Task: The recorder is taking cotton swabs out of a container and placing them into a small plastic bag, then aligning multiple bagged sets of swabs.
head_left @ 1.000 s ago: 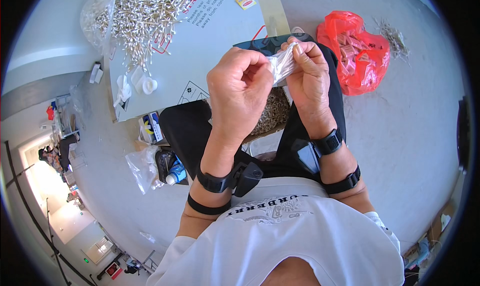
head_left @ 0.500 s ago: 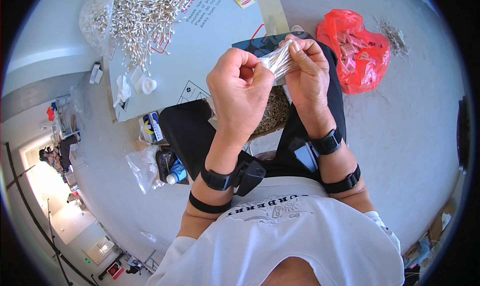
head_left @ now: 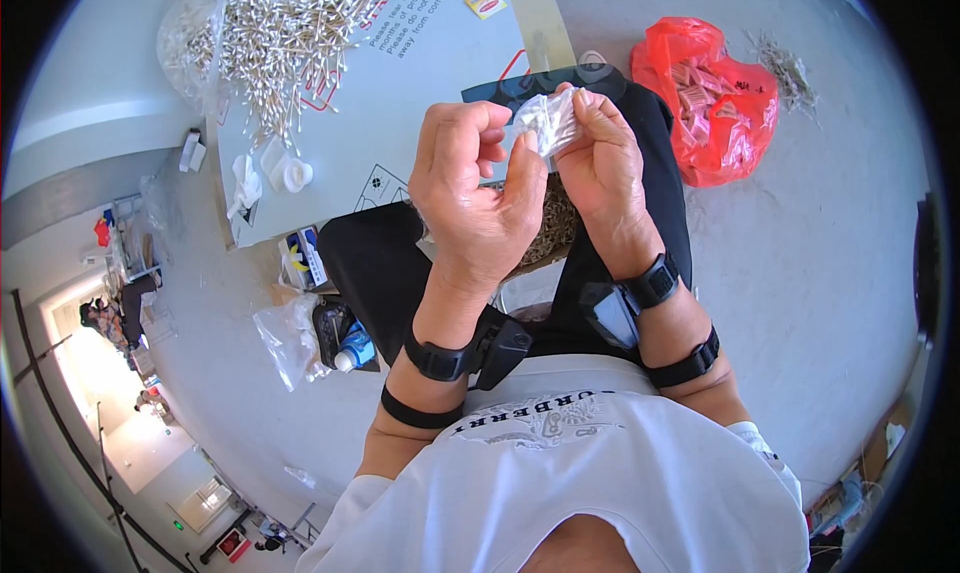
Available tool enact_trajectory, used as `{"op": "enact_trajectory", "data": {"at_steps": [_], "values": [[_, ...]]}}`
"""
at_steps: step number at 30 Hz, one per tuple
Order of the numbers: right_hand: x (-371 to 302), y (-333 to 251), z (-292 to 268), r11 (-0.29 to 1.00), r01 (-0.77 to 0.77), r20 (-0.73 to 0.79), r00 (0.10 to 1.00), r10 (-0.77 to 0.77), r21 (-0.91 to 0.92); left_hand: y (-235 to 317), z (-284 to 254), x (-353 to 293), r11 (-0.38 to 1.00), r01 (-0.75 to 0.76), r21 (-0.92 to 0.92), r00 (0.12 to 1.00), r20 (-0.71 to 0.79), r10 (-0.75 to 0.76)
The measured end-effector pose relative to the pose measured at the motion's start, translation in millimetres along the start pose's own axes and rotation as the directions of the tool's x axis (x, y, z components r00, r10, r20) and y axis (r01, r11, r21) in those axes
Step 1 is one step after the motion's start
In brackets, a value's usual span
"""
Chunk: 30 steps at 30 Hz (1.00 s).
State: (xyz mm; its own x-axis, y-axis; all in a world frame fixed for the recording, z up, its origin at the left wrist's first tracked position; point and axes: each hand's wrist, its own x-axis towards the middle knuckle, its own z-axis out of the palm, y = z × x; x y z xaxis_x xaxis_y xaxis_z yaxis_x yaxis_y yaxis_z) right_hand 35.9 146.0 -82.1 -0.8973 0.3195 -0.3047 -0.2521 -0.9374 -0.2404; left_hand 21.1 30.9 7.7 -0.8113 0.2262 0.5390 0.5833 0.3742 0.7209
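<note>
A small clear plastic packet of white cotton swabs (head_left: 548,125) is held above my lap, tilted, its swab tips bunched toward the left. My right hand (head_left: 606,178) pinches its right end between thumb and fingers. At its left end, my left hand (head_left: 472,188) has thumb and curled fingers apart, with nothing gripped between them. The left thumb tip lies against or just in front of the packet; I cannot tell which. A large heap of loose cotton swabs (head_left: 285,48) spreads over the table (head_left: 400,123) at the far left.
A red plastic bag (head_left: 745,123) with pink packets stands on the floor at right. A box of brown swab-like sticks (head_left: 548,223) sits between my knees. Yellow packets (head_left: 485,1) and a white roll (head_left: 297,174) lie on the table. Left of my leg is a blue-and-white bottle (head_left: 352,351).
My left finger and thumb have parted from the packet's left end, which they pinched before. The packet has turned slightly, showing more of its bunched tips; my right hand still holds it.
</note>
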Motion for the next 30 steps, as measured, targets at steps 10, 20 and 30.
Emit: {"op": "enact_trajectory", "data": {"at_steps": [10,20,30], "values": [[0.1,2.7,-3.0,0.999,-0.035,-0.003,0.999,0.035,-0.007,0.9,-1.0,3.4,1.000,-0.008,-0.023,0.999,0.035,0.009],[15.1,2.6,-17.2,0.998,-0.026,0.040,0.999,0.024,0.055,-5.7,-5.2,1.7,0.942,0.175,-0.286,0.973,-0.094,-0.209],[36.2,-6.8,-17.8,0.998,-0.003,-0.135,0.991,0.011,0.056,-50.7,-39.0,-9.4,0.766,0.366,-0.528,0.896,-0.021,-0.443]]}}
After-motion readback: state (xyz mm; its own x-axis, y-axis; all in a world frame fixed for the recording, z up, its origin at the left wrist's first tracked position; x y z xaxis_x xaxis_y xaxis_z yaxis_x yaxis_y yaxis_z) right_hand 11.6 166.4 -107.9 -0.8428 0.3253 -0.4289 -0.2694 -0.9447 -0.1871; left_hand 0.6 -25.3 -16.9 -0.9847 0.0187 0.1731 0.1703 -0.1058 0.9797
